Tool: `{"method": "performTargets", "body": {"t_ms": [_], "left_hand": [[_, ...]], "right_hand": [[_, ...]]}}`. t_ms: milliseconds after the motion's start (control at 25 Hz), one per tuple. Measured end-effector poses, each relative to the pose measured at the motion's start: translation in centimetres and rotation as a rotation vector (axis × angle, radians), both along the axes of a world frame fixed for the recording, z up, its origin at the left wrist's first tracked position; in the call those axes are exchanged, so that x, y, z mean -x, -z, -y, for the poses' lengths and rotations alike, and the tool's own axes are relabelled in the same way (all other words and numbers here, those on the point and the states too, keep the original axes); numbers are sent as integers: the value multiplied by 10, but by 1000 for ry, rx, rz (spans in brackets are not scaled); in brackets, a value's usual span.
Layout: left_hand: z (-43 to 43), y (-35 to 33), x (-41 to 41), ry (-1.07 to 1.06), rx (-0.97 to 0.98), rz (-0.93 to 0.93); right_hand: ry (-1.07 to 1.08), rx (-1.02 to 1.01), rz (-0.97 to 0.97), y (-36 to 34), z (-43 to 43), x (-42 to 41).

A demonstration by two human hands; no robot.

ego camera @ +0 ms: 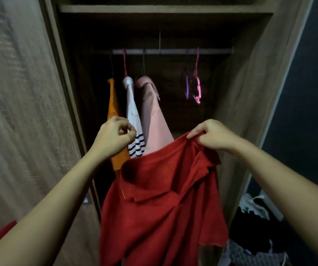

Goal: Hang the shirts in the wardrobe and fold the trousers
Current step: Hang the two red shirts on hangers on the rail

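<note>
A red polo shirt (pixel 160 204) hangs in front of the open wardrobe, collar side up. My right hand (pixel 210 136) is shut on its upper edge at the shoulder. My left hand (pixel 114 137) is raised to the left of the shirt with fingers curled shut; no cloth shows in them. On the rail (pixel 173 51) hang an orange shirt (pixel 114 112), a white shirt with navy stripes (pixel 135 120) and a pink shirt (pixel 154 120). Empty pink and purple hangers (pixel 195 87) hang to the right on the rail.
A wooden wardrobe door (pixel 20 112) stands open at the left. A shelf (pixel 163 9) runs above the rail. A pile of dark and white clothes (pixel 256 227) lies at the lower right, by a dark wall (pixel 307 93).
</note>
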State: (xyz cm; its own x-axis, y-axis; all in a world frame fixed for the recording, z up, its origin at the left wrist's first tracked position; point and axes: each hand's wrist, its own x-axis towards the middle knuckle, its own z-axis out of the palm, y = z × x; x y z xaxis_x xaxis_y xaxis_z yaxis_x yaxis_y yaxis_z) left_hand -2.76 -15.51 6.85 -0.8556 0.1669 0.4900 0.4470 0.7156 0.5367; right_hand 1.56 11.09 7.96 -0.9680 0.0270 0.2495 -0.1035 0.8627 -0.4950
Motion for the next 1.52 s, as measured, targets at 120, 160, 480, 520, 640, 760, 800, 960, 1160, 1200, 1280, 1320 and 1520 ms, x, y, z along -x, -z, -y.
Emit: {"method": "performTargets", "body": {"t_ms": [120,160,480,520,640,760,800,960,1160,1200,1280,1320,1520], "left_hand": [[-39,-25,11,17,10,-42],[-53,-31,19,25,29,-64],[-193,-90,128,59,-112,113],[-208,-94,137,33,-139,148],[-246,-97,169,-40,-300,274],[-270,-90,191,-55,-431,338],[-275,-87,198,-49,-473,335],[-290,-88,213,-140,-545,209],[-281,-91,204,-225,-507,80],[-275,-88,200,-235,-519,82],[-259,-81,183,-267,-508,45],[-249,-76,170,-276,-488,-1],[-179,-41,83,-239,-449,-226]], "right_hand": [[-67,-47,7,-7,1,7],[-85,-66,1,-9,0,9],[-131,-181,-59,-51,-59,36],[-140,-195,-68,-54,-68,40],[-166,-211,-82,-59,-92,51],[-196,-207,-85,-59,-111,63],[-207,-201,-81,-57,-116,66],[-227,-158,-57,-45,-136,85],[-244,-146,-52,-35,-137,92],[-246,-154,-55,-34,-135,93],[-238,-167,-53,-33,-129,93],[-233,-170,-48,-31,-125,92],[-200,-192,-33,-13,-97,78]]}}
